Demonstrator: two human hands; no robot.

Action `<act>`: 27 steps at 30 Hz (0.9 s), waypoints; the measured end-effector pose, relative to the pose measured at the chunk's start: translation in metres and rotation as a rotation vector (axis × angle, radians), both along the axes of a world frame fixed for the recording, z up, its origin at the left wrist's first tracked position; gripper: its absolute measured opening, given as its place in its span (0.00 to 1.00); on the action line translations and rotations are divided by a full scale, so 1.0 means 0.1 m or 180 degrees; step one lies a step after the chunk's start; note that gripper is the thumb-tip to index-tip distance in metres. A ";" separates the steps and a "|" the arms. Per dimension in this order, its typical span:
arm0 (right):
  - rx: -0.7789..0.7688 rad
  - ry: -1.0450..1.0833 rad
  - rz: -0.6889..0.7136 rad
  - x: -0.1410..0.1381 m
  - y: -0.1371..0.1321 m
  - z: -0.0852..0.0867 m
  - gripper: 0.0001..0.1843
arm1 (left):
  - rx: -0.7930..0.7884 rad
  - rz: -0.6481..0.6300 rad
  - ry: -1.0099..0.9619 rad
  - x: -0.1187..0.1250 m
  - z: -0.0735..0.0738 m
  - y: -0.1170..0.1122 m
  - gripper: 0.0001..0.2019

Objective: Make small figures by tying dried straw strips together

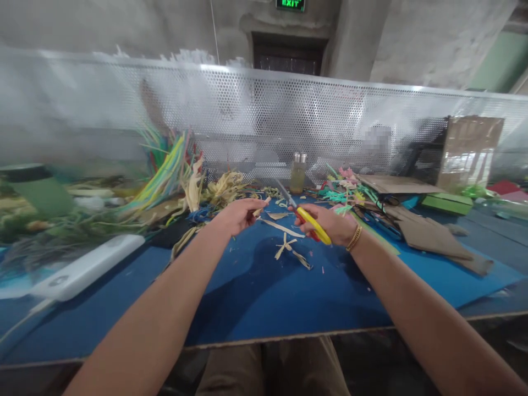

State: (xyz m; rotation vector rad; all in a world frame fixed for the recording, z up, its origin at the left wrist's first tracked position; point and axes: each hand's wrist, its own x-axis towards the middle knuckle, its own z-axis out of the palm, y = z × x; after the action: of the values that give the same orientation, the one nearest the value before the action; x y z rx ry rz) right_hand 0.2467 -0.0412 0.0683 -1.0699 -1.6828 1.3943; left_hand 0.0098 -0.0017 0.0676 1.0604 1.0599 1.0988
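My left hand [242, 215] is closed, its fingers pinching a small pale strip of dried husk [264, 205]. In my right hand [325, 221] is a pair of scissors [314, 224] with yellow and red handles; the blades point up and away to the left, apart from the strip. Whether the blades are parted is too blurred to tell. On the blue table between and below my hands lie a star-shaped husk piece [285, 245], a long curved husk strip [282, 227] and a few scraps.
A white power strip [91, 267] and bundles of coloured stems [165, 170] are on the left. Behind my hands stands a capped bottle [297, 175]. To the right lie coloured craft pieces [344, 187] and cardboard sheets [433, 234]. A perforated metal screen [231, 99] closes the back.
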 end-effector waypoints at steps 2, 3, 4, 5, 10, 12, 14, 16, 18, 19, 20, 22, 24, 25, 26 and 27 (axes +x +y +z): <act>-0.0011 -0.0188 -0.0180 0.00 0.00 -0.08 0.29 | -0.0023 -0.0018 0.0010 -0.01 0.01 0.00 0.09; -0.0071 -0.0257 -0.0206 0.01 0.00 -0.12 0.27 | -0.0044 -0.0024 0.0014 -0.01 0.01 0.00 0.09; -0.0148 -0.0315 -0.0208 0.02 0.01 -0.14 0.25 | -0.0063 -0.0025 0.0019 -0.02 0.00 0.01 0.08; -0.0217 -0.0354 -0.0168 0.04 0.01 -0.16 0.24 | -0.0076 -0.0032 0.0025 -0.02 0.00 0.02 0.08; -0.0320 -0.0528 -0.0046 0.10 0.02 -0.17 0.22 | -0.0068 -0.0111 0.0025 -0.03 -0.04 0.05 0.09; -0.0395 -0.0557 -0.0070 0.11 0.02 -0.18 0.22 | -0.0072 -0.0145 0.0042 -0.03 -0.04 0.05 0.09; -0.0441 -0.0522 -0.0087 0.10 0.02 -0.20 0.22 | -0.0085 -0.0162 0.0085 -0.02 -0.05 0.05 0.09; -0.0415 -0.0487 -0.0142 0.08 0.01 -0.21 0.22 | -0.0095 -0.0181 0.0137 -0.02 -0.06 0.05 0.08; -0.0395 -0.0441 -0.0197 0.07 0.00 -0.21 0.21 | -0.0089 -0.0203 0.0177 -0.01 -0.06 0.05 0.07; -0.0410 -0.0417 -0.0210 0.07 -0.01 -0.21 0.20 | -0.0079 -0.0223 0.0189 -0.01 -0.06 0.05 0.07; -0.0434 -0.0399 -0.0209 0.07 -0.02 -0.20 0.20 | -0.0070 -0.0242 0.0200 -0.01 -0.06 0.05 0.07; -0.0463 -0.0370 -0.0186 0.07 -0.03 -0.19 0.20 | -0.0065 -0.0280 0.0212 -0.01 -0.06 0.04 0.07; -0.0456 -0.0382 -0.0177 0.07 -0.03 -0.19 0.21 | -0.0065 -0.0318 0.0210 -0.01 -0.05 0.03 0.06; -0.0440 -0.0395 -0.0178 0.08 -0.03 -0.19 0.21 | -0.0065 -0.0333 0.0208 -0.01 -0.04 0.03 0.06; -0.0429 -0.0411 -0.0178 0.08 -0.03 -0.19 0.21 | -0.0064 -0.0341 0.0204 -0.01 -0.04 0.03 0.06; -0.0422 -0.0426 -0.0181 0.08 -0.03 -0.20 0.22 | -0.0065 -0.0342 0.0199 -0.01 -0.04 0.02 0.06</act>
State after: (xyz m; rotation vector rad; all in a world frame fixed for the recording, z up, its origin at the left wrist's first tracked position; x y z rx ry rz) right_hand 0.2544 -0.0445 0.0487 -1.3010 -1.6581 1.4419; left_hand 0.0090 0.0006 0.0638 1.1286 1.0492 0.9725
